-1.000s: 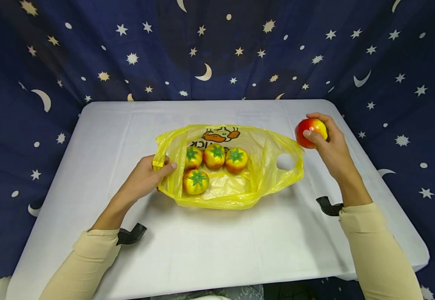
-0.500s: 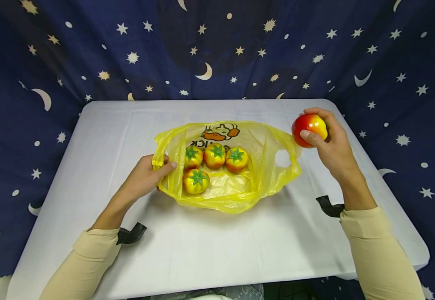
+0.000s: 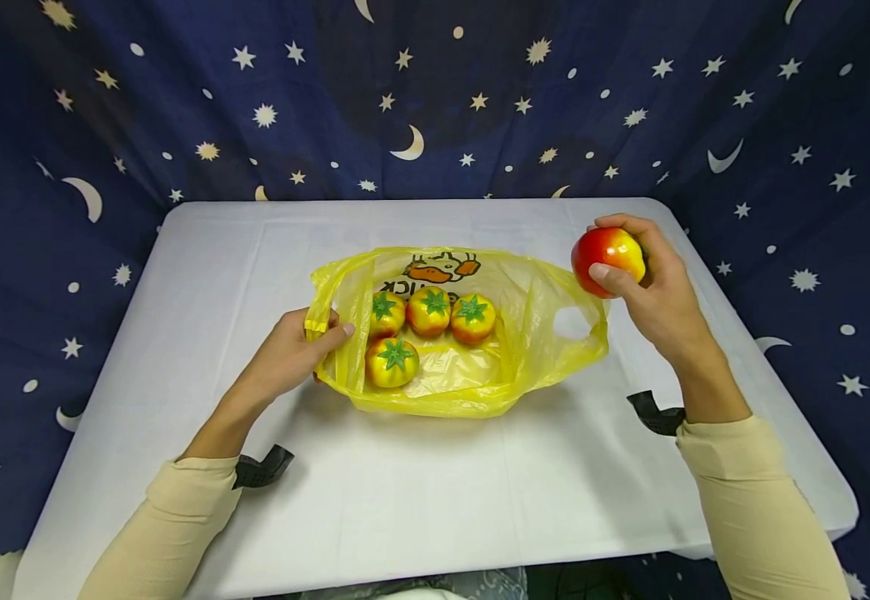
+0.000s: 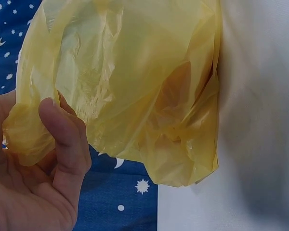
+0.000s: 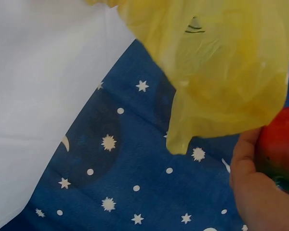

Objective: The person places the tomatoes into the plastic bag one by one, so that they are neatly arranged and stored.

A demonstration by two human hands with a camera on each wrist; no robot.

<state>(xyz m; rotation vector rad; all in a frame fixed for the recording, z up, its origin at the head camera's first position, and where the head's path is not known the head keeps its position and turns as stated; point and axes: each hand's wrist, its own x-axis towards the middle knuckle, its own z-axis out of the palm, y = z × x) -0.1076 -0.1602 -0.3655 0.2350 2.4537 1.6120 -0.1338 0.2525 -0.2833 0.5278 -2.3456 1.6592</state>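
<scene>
My left hand (image 3: 290,354) grips the left handle side of a yellow plastic bag (image 3: 555,367), thumb over the film, as the left wrist view also shows. The bag's mouth gapes upward, its right handle hole facing the other hand. Inside, toward the left, sit several yellow-orange tomatoes (image 3: 472,319) with green star-shaped tops. My right hand (image 3: 656,292) holds a round, glossy red-and-yellow fruit (image 3: 598,250) between thumb and fingers, just beyond the bag's right rim. A small green part of this fruit (image 5: 279,144) shows low in the right wrist view.
A white cloth covers the table (image 3: 420,500) beneath the bag. Behind and at both sides hangs a dark blue curtain (image 3: 375,75) with moons and stars. Black mounts (image 3: 262,468) sit at both wrists.
My right hand has moved a little left with the fruit, closer over the bag's right rim. The bag's right end swung slightly left, then back right. My left hand keeps its place.
</scene>
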